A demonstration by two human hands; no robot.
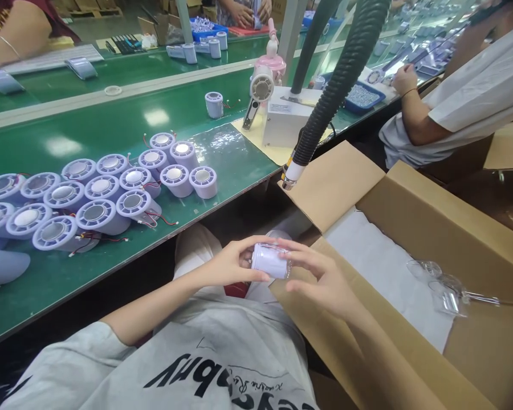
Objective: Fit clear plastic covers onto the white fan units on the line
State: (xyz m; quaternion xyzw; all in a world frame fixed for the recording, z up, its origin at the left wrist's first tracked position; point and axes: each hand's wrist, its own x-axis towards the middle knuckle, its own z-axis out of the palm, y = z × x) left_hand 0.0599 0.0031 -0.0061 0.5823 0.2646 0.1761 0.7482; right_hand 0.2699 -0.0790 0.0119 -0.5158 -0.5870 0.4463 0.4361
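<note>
Above my lap, my left hand is wrapped round a small lavender cylindrical housing lying on its side. My right hand curls loosely about its right end, with fingertips on the top and the thumb lower down. Something clear and shiny shows at that end, partly covered by my fingers. Several similar lavender housings with round vented ends stand grouped on the green bench to the left. Thin red and black wires trail from some of them.
At right, an open cardboard box holds clear plastic parts on a white liner. A black ribbed hose hangs above the box's near corner. A handheld fan stands beside a grey metal box. A co-worker's arm is at right.
</note>
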